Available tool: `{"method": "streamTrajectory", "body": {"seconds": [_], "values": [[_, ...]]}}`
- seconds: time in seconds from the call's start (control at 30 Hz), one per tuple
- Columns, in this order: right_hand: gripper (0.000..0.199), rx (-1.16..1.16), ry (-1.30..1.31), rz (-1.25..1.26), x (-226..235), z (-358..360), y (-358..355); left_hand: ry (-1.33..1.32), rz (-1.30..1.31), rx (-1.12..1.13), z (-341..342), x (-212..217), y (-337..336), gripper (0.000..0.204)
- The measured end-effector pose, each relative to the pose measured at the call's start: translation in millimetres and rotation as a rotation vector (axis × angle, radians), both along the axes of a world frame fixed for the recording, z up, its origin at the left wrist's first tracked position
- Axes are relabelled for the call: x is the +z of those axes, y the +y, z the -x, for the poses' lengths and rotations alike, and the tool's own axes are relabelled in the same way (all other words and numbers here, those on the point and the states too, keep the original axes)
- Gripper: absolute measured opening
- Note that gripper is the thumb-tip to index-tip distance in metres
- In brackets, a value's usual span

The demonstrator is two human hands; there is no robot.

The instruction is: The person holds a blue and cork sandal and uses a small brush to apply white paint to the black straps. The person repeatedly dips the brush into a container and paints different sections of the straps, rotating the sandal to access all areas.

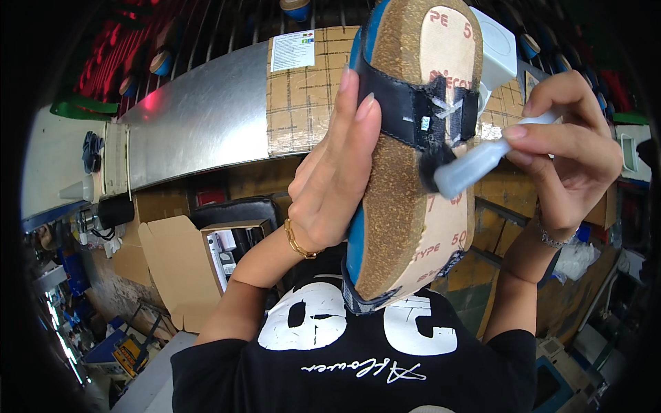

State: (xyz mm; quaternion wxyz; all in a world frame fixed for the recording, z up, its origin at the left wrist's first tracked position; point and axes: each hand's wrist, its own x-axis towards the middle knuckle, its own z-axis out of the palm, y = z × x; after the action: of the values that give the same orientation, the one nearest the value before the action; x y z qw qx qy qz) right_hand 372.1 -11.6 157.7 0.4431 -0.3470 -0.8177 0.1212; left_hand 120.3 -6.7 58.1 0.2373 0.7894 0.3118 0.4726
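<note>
Shoe: a brown cork sole with a tan centre panel (392, 199) is filling the view, underside up, in front of the chest
Strap: a wide black leathery band (392, 103) is wrapping onto that underside, ends nearly meeting
Left hand (337, 165): it's gripping the shoe's side, fingertips touching the band
Right hand (575, 151): it's pinching a translucent whitish plastic brush (475, 168)
Bristles: black, kinda blurry, sitting right by the band, can't tell if they're touching
Bench: a shiny grey metal tabletop (200, 110) is holding taped brown cardboard (310, 103)
</note>
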Motion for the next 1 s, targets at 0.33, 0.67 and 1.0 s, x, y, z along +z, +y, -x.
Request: {"method": "streamTrajectory", "body": {"seconds": [0.33,0.67,1.0], "values": [[0.018,-0.289,0.287,0.240,-19,36,-32,-0.142,0.400,0.125,-5,5,3,0.064],[0.024,-0.536,0.025,-0.108,-11,55,-29,0.098,-0.194,0.168,3,1,7,0.065],[0.026,-0.247,0.108,-0.001,-16,30,-20,-0.030,0.061,0.237,0,6,10,0.059]]}}
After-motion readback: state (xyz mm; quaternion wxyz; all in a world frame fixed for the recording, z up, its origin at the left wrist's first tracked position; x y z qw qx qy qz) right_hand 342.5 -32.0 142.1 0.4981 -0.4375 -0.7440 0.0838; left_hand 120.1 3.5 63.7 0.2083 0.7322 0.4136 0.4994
